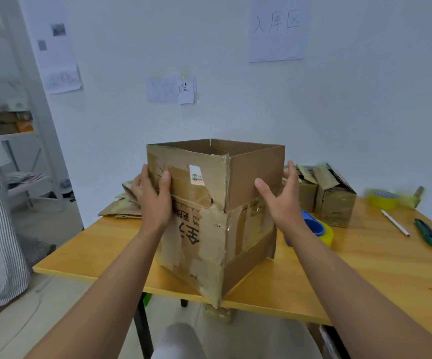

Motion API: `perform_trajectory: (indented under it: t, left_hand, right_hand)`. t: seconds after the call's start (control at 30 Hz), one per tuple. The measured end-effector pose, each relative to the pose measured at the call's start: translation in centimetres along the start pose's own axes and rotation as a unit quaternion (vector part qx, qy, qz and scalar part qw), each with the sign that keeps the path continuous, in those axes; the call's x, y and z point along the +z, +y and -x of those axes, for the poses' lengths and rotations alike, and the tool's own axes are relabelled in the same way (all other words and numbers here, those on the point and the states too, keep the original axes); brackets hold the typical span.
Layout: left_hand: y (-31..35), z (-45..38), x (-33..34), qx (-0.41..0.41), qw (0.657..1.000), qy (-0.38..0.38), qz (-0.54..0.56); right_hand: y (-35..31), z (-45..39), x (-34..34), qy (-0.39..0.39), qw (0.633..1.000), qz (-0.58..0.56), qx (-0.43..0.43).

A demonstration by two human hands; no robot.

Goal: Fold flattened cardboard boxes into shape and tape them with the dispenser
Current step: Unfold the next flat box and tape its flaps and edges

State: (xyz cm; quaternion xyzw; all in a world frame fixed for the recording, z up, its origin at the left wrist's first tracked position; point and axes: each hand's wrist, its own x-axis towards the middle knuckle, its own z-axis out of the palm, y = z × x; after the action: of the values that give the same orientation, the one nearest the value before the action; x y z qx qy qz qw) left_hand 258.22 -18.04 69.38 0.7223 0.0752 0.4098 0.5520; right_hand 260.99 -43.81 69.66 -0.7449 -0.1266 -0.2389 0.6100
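A worn brown cardboard box [204, 229], patched with old tape, stands upright on the wooden table [365, 275] with its top flaps raised and one corner over the front edge. My left hand [152, 195] holds the box's left upper flap, thumb on the front face and fingers around the far side. My right hand [282, 200] is spread with straight fingers against the box's right side. A blue tape dispenser with yellow tape [316, 229] lies on the table just behind my right wrist, partly hidden.
Two small taped boxes [334, 200] stand behind on the right. A yellow tape roll [383, 199], a white pen [395, 222] and a green cutter [427, 231] lie at the far right. Flattened cardboard [121, 206] lies at the table's back left. A shelf [15, 120] stands left.
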Motion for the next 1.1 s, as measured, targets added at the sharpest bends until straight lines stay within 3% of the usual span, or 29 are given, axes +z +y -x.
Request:
perform_trajectory:
  t: [0.3,0.43,0.63,0.8,0.93,1.1]
  left_hand:
    - [0.8,0.9,2.1,0.009,0.998,-0.062,-0.025]
    - [1.2,0.0,1.0,-0.018,0.996,-0.08,0.02]
    - [1.1,-0.6,0.8,-0.085,0.983,-0.149,0.069]
    - [1.8,0.4,1.0,-0.058,0.991,-0.095,0.08]
    - [1.8,2.1,1.1,0.018,0.997,-0.051,0.058]
    - [0.7,4.3,1.8,0.085,0.994,-0.05,0.046]
  right_hand:
    - [0.6,1.0,-0.2,0.018,1.0,0.002,-0.019]
    - [-0.1,2.4,0.0,0.05,0.995,0.026,-0.086]
    - [-1.8,6.3,1.5,-0.063,0.981,0.063,-0.171]
    - [-2.0,4.2,1.0,-0.077,0.986,0.075,-0.127]
    - [-0.8,2.4,-0.9,-0.046,0.992,0.051,-0.106]
    - [1.4,2.1,-1.1,-0.021,0.992,0.055,-0.109]
